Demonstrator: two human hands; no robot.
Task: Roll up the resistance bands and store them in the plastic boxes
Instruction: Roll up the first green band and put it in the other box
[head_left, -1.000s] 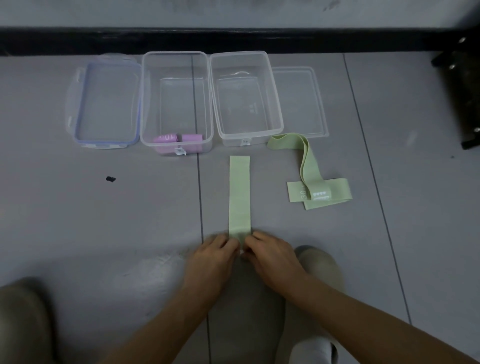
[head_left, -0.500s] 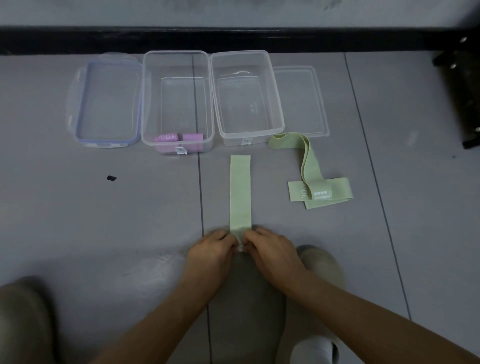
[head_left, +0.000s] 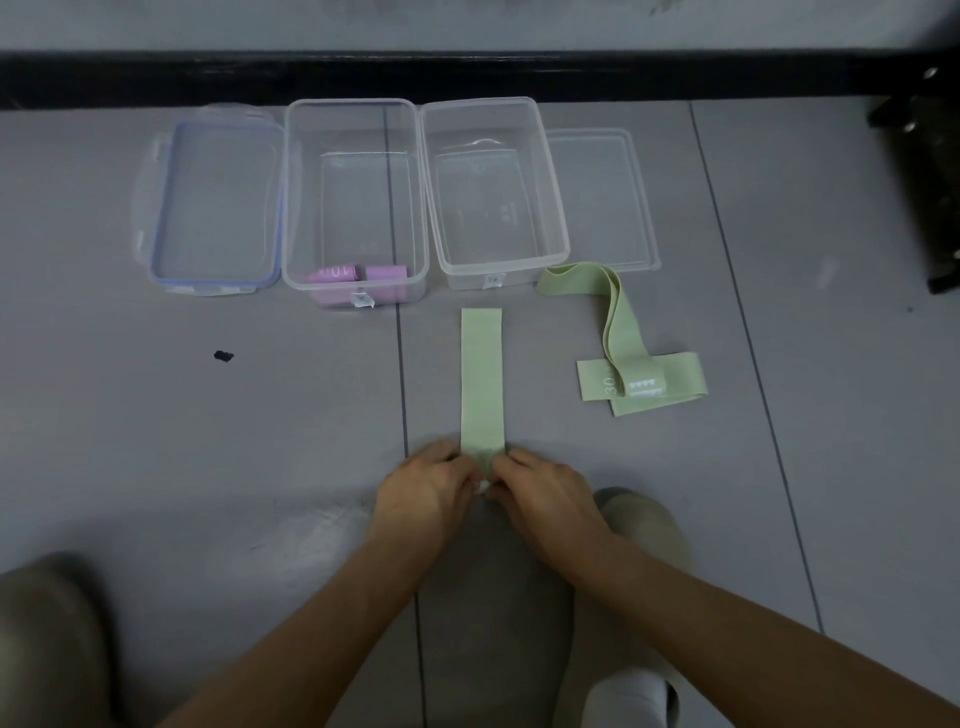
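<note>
Pale green and limp, the flat resistance band (head_left: 482, 379) below the empty plastic box (head_left: 493, 192) looked light, both hands' grips, left hand (head_left: 423, 499) and right hand (head_left: 545, 501), pinching its near end.

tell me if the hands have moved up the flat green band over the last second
Yes, slightly: both hands have crept along the flat green band toward the empty clear box, leaving less band uncovered.

A single head-worn wide-angle view looks forward and steeply down onto the grey tiled floor (head_left: 260, 441). The black baseboard strip (head_left: 467, 78) runs across the top of the frame, farthest from the camera. Toward the camera from that strip, the floor fills the frame; the wearer's forearms enter at the bottom edge, nearest the lens.
</note>
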